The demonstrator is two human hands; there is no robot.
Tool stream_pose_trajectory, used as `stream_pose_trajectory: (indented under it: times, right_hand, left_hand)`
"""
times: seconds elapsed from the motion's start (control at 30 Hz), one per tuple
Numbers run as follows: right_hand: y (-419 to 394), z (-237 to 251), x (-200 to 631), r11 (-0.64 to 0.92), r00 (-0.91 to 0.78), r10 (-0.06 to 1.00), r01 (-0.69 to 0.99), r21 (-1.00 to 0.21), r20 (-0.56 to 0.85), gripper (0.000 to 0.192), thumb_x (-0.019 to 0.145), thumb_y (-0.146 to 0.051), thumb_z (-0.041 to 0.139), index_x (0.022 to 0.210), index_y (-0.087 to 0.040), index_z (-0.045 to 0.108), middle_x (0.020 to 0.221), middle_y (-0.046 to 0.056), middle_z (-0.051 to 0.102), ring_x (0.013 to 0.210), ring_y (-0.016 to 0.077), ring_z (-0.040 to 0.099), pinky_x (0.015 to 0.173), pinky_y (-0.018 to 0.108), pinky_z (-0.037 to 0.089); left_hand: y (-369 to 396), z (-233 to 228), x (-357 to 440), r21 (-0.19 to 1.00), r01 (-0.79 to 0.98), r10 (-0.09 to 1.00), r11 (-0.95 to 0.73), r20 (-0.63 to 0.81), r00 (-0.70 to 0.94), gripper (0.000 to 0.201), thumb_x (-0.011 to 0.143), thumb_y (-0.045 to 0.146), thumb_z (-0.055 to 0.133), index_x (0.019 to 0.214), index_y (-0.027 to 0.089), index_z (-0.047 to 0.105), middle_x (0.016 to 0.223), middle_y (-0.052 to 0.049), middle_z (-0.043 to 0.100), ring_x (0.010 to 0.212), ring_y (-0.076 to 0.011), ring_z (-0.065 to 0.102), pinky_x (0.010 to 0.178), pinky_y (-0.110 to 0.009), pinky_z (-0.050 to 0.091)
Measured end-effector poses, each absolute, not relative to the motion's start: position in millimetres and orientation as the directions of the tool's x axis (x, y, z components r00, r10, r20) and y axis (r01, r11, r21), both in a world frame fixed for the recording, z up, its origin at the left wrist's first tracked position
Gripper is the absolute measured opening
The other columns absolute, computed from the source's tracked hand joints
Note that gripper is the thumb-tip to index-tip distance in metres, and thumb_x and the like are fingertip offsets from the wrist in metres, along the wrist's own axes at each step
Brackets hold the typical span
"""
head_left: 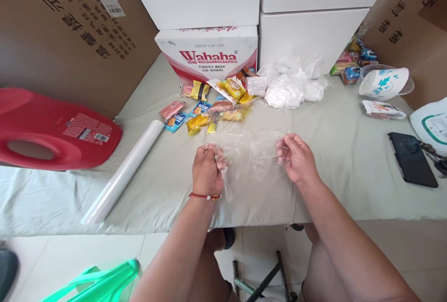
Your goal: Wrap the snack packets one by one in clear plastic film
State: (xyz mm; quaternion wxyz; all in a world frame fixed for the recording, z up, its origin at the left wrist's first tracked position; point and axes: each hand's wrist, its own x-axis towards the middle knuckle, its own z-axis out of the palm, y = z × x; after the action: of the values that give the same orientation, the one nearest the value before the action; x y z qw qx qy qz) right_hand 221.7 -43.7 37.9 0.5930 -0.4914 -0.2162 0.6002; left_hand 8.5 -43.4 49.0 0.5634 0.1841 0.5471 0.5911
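Note:
A clear plastic bag (252, 153) lies stretched on the grey-green table cover (335, 162) near its front edge. My left hand (206, 171) pinches the bag's left edge with closed fingers; a red string bracelet sits on that wrist. My right hand (296, 157) grips the bag's right edge. Beyond the bag lies a loose pile of small snack packets (213, 106) in yellow, blue and pink wrappers, a short reach from both hands.
A roll of clear film (122, 174) lies at the left. A red plastic jug (52, 129) rests far left. Crumpled plastic bags (289, 83), a Wahaha carton (209, 52), white boxes and brown cartons stand behind. A black phone (412, 158), a bowl (384, 83) and more snacks are at the right.

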Motion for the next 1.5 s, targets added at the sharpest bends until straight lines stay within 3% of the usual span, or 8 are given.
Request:
stream_pose_trajectory:
  times: [0.23,0.47,0.67,0.87,1.0,1.2,1.33,1.5]
  right_hand:
    - [-37.5,32.4,250.0,-0.289,0.177,0.938,-0.072,-0.955,-0.297,0.025,0.079,-0.038,0.079,0.074,-0.021,0.061,0.055,-0.006,0.056,0.036,0.0071,0.043,0.031,0.019,0.028]
    - [-36.3,32.1,268.3,-0.433,0.146,0.899,0.145,-0.89,-0.414,0.018,0.082,-0.023,0.072,0.068,-0.021,0.06,0.05,-0.005,0.053,0.035,0.0087,0.043,0.031,0.019,0.03]
    - [-37.9,25.9,267.0,-0.409,0.132,0.912,0.283,-0.868,-0.387,0.011,0.082,-0.025,0.07,0.074,-0.02,0.063,0.058,-0.005,0.056,0.04,0.0083,0.048,0.037,0.019,0.034]
    - [-37.9,22.1,268.7,-0.404,0.104,0.911,0.419,-0.813,-0.399,0.012,0.085,-0.032,0.062,0.081,-0.021,0.061,0.063,-0.006,0.055,0.044,0.0078,0.048,0.045,0.021,0.038]
    - [-39.7,21.5,276.1,-0.39,0.102,0.916,0.459,-0.799,-0.388,0.009,0.083,-0.031,0.059,0.081,-0.022,0.06,0.064,-0.006,0.055,0.046,0.0097,0.051,0.047,0.023,0.038]
    - [-49.5,29.5,261.9,-0.312,0.036,0.933,0.578,-0.754,-0.358,0.013,0.089,-0.029,0.053,0.084,-0.021,0.062,0.067,-0.004,0.061,0.048,0.0122,0.056,0.054,0.025,0.041]
    - [-58.5,32.7,239.5,-0.181,-0.029,0.96,0.694,-0.697,-0.279,0.017,0.094,-0.028,0.048,0.085,-0.021,0.06,0.069,-0.001,0.065,0.057,0.0145,0.059,0.06,0.026,0.039]
    - [-71.4,32.5,222.9,-0.104,-0.054,0.976,0.73,-0.675,-0.209,0.015,0.096,-0.029,0.049,0.084,-0.022,0.053,0.075,0.001,0.068,0.068,0.0175,0.061,0.064,0.027,0.038]
  left_hand:
    - [-49.4,38.8,-12.9,0.953,-0.056,0.89,0.296,-0.297,-0.346,0.019,0.091,0.038,0.061,0.09,0.025,0.048,0.054,0.011,0.047,0.037,-0.0076,0.037,0.037,-0.019,0.024]
    - [-50.4,30.7,-41.1,0.876,0.249,0.88,0.414,-0.315,-0.354,0.059,0.069,0.046,0.084,0.111,0.022,0.05,0.079,0.005,0.055,0.053,-0.0103,0.047,0.051,-0.025,0.04]
    - [-58.9,26.3,-25.5,0.47,0.877,0.877,0.098,0.375,-0.299,0.079,0.07,0.013,0.073,0.144,0.013,0.045,0.133,-0.021,0.049,0.124,-0.0358,0.049,0.108,-0.058,0.037]
    - [-71.7,11.3,8.8,0.157,0.952,0.613,-0.263,0.789,0.039,0.023,0.079,-0.003,0.055,0.084,0.019,0.062,0.095,-0.011,0.057,0.098,-0.0259,0.051,0.09,-0.044,0.038]
    - [-74.0,9.1,16.8,0.186,0.895,0.73,-0.406,0.655,0.195,0.029,0.078,-0.006,0.051,0.078,0.021,0.062,0.092,-0.008,0.061,0.093,-0.0233,0.053,0.081,-0.04,0.039]
    - [-65.1,17.6,24.9,0.926,0.378,0.993,0.01,0.034,-0.11,0.019,0.095,0.034,0.057,0.106,0.019,0.057,0.115,-0.012,0.057,0.108,-0.0243,0.061,0.081,-0.038,0.058]
    - [-59.5,24.5,37.7,0.959,0.103,0.955,0.263,-0.245,-0.166,0.058,0.087,0.056,0.068,0.128,0.021,0.046,0.126,-0.013,0.054,0.106,-0.0237,0.065,0.077,-0.037,0.062]
    - [-51.1,23.6,43.2,0.932,-0.077,0.913,0.353,-0.361,-0.189,0.077,0.067,0.02,0.085,0.131,0.024,0.044,0.127,-0.009,0.051,0.097,-0.0181,0.069,0.08,-0.033,0.061]
